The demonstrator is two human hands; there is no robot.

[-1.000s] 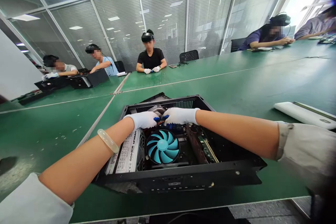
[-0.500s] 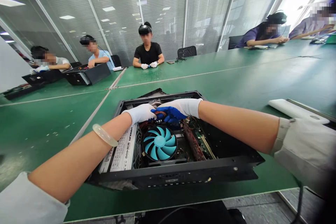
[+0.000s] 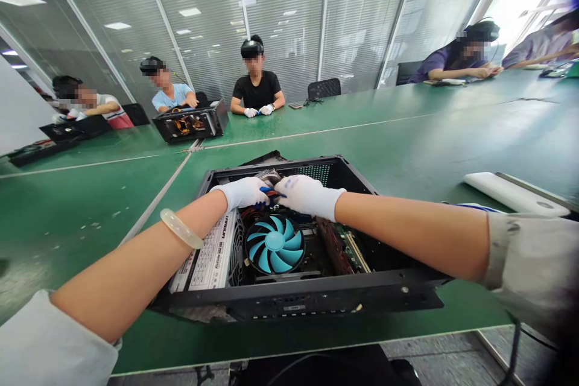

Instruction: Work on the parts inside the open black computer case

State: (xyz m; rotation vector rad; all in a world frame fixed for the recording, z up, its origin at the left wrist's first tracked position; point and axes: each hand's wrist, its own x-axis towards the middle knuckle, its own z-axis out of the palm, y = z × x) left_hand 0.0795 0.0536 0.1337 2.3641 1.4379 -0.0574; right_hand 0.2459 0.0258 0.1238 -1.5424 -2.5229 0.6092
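Observation:
An open black computer case (image 3: 289, 301) lies on the green table in front of me. Inside are a blue cooler fan (image 3: 275, 244), a white-labelled power supply (image 3: 208, 256) at the left and a card (image 3: 337, 244) at the right. My left hand (image 3: 244, 192), in a white glove, and my right hand (image 3: 304, 193), also gloved, meet above the fan near the case's far wall. Between their fingertips I see a bundle of red and blue cables (image 3: 268, 193), pinched by both hands.
A white flat device (image 3: 513, 193) lies on the table at the right. Other people sit around the green table (image 3: 407, 139); one at the far left has an open case (image 3: 192, 122) tipped up. A black chair (image 3: 323, 88) stands at the far side.
My right hand has turned palm down, so its blue palm no longer shows. The person at the far left has tipped their case upright. The view has shifted slightly.

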